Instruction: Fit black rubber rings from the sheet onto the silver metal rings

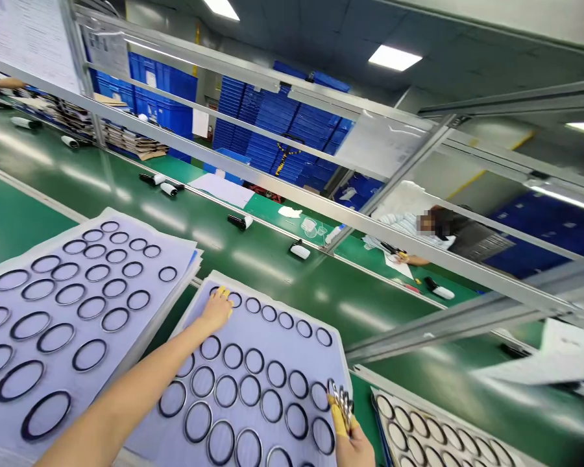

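In the head view, the right hand [354,447] is clamped on a bunch of metal rings [340,401], stacked face to face and standing on edge above its fingers. The left hand [218,308] lies over the far left corner of the middle sheet [272,327], its fingertips at a ring partly hidden beneath them and close beside the next one in that row; whether they are pinched together or apart, I cannot tell. Both hands wear yellow finger covers [339,421].

The left arm [148,373] stretches from the lower left across the gap between the middle sheet and the pile of sheets [158,243] on the left, palm down. The right hand is at the sheet's near right side, fingers pointing up and away. More rings lie flat in rows on the middle sheet, the left pile and a tray [413,408] at lower right, all on the green table [267,259].

A printed paper [26,39] hangs at upper left, its writing too small to read.
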{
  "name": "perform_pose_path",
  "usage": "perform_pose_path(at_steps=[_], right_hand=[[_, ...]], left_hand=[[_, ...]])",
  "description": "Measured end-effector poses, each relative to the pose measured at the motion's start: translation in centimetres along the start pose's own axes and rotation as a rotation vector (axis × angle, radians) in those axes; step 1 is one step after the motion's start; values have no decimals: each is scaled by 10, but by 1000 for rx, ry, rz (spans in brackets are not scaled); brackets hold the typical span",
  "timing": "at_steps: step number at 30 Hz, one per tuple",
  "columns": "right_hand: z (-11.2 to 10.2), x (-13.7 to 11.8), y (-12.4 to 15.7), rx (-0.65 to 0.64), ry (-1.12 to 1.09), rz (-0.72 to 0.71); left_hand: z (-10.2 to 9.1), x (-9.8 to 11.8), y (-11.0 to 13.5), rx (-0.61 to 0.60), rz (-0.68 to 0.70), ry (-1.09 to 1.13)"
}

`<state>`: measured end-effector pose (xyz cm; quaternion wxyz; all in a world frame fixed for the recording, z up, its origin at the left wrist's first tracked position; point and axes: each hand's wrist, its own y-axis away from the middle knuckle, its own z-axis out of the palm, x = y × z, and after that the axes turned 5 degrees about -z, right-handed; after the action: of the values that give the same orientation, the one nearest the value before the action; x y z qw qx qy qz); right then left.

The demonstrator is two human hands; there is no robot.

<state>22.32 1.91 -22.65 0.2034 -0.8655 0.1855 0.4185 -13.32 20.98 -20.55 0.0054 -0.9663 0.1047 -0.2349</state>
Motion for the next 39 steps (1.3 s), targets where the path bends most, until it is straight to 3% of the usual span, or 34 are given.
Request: perform_pose_path(at_steps=[3,6,11,15,19,23,29,39], right_hand=[[-3,2,-17,25,200,-102],[8,2,-44,-51,338,-251],[33,3,-72,-190,512,-410],[49,-2,-69,-239,591,-499],[63,-13,-66,-297,626,-589],[66,-18,-68,-326,649,-638],[63,-8,-70,-349,706,-632],[47,2,-76,-257,782,-570]], left_hand=[[-2,-3,8,31,13,22],[-7,-1,26,89,31,67],[-14,5,89,196,54,152],[-9,4,145,292,-40,339],[-5,0,180,321,-96,415],[-5,0,196,375,-139,440],[-2,-5,207,362,-148,432],[-4,-10,214,322,-127,442]])
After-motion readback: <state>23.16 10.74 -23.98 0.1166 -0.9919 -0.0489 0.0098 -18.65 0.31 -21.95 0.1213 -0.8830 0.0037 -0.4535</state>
